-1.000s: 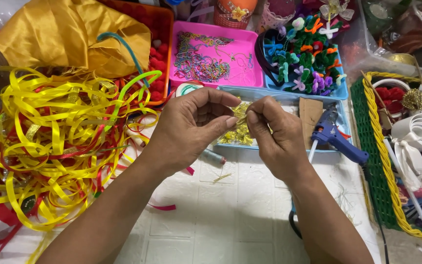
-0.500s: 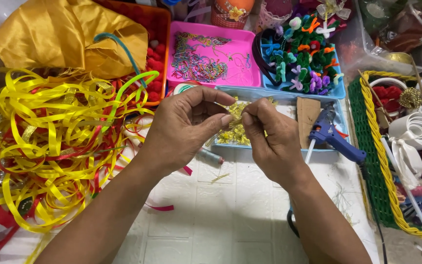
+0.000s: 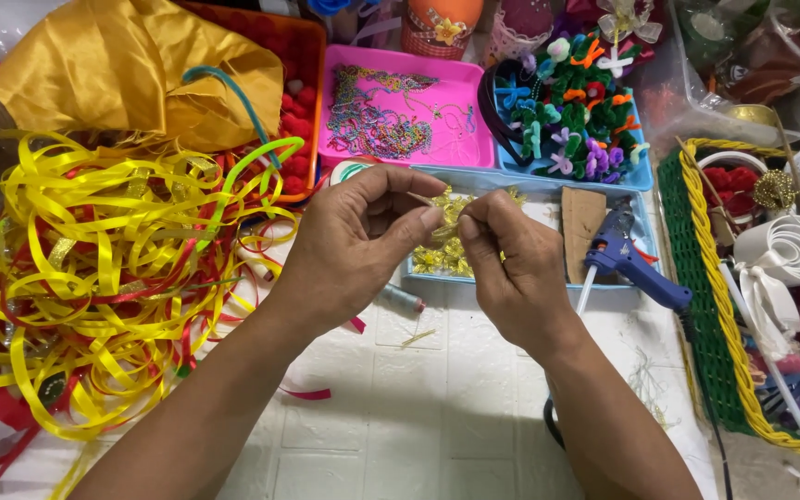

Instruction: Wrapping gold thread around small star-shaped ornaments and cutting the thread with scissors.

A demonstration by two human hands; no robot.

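While both hands meet over the middle of the desk, the left hand (image 3: pixel 349 245) and right hand (image 3: pixel 511 268) pinch one small gold glittery ornament (image 3: pixel 446 220) between thumb and fingertips, fingers closed tight on it from either side, the rest of each hand loosely curled. The ornament sits in the air just above the near edge of the shallow blue tray (image 3: pixel 548 199), which holds more gold pieces (image 3: pixel 442 257) and a brown cardboard scrap (image 3: pixel 583 227). It looks very light, thin and wiry, likely easy to crush or bend, probably a bit scratchy and prone to shed glitter; best taken at its rim or stem with fingertips, light pressure, not squeezed in the middle. A thin stick-like bit pokes out by the left thumb, too small to tell what it is. A blue hot glue gun (image 3: pixel 631 264) lies across the tray's right end. Toward the far edge: a pink tray (image 3: pixel 483 148) with coloured bead chains, and a tray of pipe-cleaner flowers (image 3: pixel 576 111). The left side holds a big tangle of yellow ribbon (image 3: pixel 85 268) with some red, and gold satin cloth (image 3: pixel 113 69) at the far left corner. At the right edge is a green and yellow woven basket (image 3: pixel 696 268) with white ribbon rolls (image 3: pixel 784 250).
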